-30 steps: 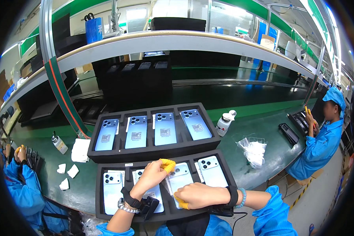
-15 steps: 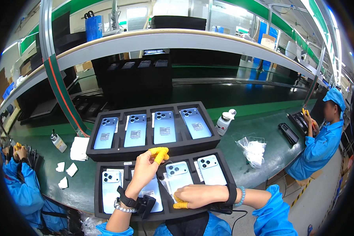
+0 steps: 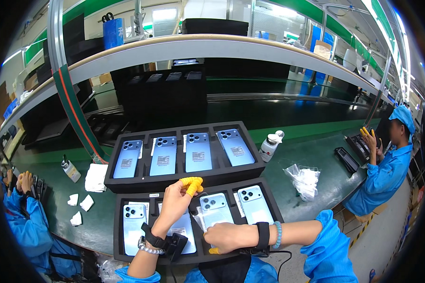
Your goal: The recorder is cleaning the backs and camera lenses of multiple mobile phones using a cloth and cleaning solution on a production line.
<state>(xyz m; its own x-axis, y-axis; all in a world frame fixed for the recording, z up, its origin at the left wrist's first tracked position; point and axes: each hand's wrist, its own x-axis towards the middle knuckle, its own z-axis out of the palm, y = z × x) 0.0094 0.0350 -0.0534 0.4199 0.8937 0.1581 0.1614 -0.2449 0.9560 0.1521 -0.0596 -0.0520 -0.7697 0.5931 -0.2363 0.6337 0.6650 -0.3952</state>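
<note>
In the near black foam tray (image 3: pixel 127 257) lie several light-blue smartphones, backs up. My right hand (image 3: pixel 226 237), with yellow finger covers, is curled over the lower part of the third smartphone (image 3: pixel 216 210) from the left, whose back and lenses look hazy. Its fingertips are mostly hidden, and what they grip does not show. My left hand (image 3: pixel 181 194), also in yellow finger covers, is closed in a pinch above the tray's far edge, over the second smartphone (image 3: pixel 183 231). Whatever is in that pinch is too small to make out. White paper slips stick out beside the phones.
Behind stands a second foam tray (image 3: pixel 184 181) of labelled blue phones. On the green table (image 3: pixel 288 165) are a white bottle (image 3: pixel 269 147), a clear bag of white material (image 3: pixel 303 183), white cloths (image 3: pixel 96 178) and a dropper bottle (image 3: pixel 71 170). Co-workers (image 3: pixel 385 170) sit on both sides.
My right hand has shifted slightly left and turned, its knuckles now more on top, over the same phone. My left hand stays nearly still. The right co-worker's hands have moved.
</note>
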